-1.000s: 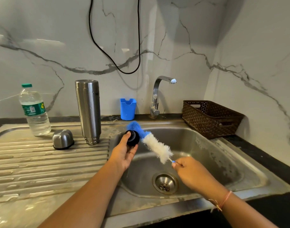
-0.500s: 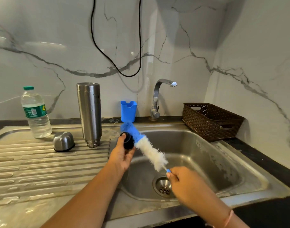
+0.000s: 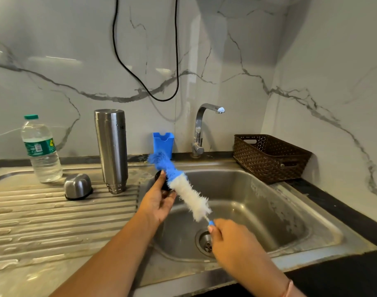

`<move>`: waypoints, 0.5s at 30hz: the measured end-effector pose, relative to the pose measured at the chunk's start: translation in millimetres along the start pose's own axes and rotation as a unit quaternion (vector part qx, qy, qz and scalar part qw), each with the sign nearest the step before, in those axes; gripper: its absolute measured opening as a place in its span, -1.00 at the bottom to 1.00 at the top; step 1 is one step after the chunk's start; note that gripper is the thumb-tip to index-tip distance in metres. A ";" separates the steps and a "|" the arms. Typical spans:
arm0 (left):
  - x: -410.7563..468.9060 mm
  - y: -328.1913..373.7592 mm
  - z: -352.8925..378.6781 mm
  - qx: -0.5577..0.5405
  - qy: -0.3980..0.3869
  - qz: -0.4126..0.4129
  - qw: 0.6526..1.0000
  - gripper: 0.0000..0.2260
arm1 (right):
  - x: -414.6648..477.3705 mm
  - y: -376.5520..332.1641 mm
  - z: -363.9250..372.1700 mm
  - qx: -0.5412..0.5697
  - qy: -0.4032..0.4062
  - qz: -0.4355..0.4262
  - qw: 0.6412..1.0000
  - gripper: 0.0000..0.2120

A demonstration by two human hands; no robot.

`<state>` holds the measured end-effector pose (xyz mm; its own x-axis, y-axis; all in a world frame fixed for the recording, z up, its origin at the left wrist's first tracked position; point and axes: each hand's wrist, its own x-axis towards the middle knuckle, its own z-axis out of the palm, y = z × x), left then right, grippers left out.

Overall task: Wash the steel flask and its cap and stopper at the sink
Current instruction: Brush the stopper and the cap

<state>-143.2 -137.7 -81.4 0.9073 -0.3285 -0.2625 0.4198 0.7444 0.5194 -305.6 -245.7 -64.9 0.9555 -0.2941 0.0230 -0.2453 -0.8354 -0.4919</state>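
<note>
L hand point(image 3: 156, 202) gripped black stopper point(image 3: 157, 178) over left edge of sink point(image 3: 258, 189); R hand point(image 3: 230, 239) pinched bottle brush point(image 3: 189, 196) handle, bristles on stopper. Left of sink stood steel flask point(image 3: 111, 151) & cap point(image 3: 77, 186).

The left hand point(image 3: 159, 202) is raised ahead of the body with its back toward the camera. Its thumb and fingers curl round a small round black stopper point(image 3: 159, 177) at the fingertips. Its bare forearm runs up from the lower left edge. The right hand point(image 3: 230, 239) sits lower and nearer, knuckles up. It pinches the blue handle end of a long blue-and-white bristle bottle brush point(image 3: 189, 196), which slants up against the stopper. A thin pink band point(image 3: 289, 288) circles the right wrist.
</note>
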 end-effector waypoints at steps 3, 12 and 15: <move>-3.2 -5.5 3.4 0.066 -0.015 -0.034 0.997 -0.71 | 16.7 2.6 -7.9 0.029 0.032 0.004 0.999 -0.68; 6.9 3.8 -7.8 0.000 0.048 0.014 0.999 -0.67 | 3.6 5.7 4.6 -0.010 -0.007 0.008 1.000 -0.69; 4.0 -3.9 -3.1 0.110 0.030 -0.016 0.993 -0.75 | 15.7 7.6 -2.9 0.015 0.018 0.006 1.000 -0.68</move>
<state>-141.3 -140.1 -87.0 0.8927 -0.3103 -0.3267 0.4502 0.5861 0.6736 -292.9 -258.0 -65.8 0.9460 -0.3208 0.0470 -0.2513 -0.8171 -0.5188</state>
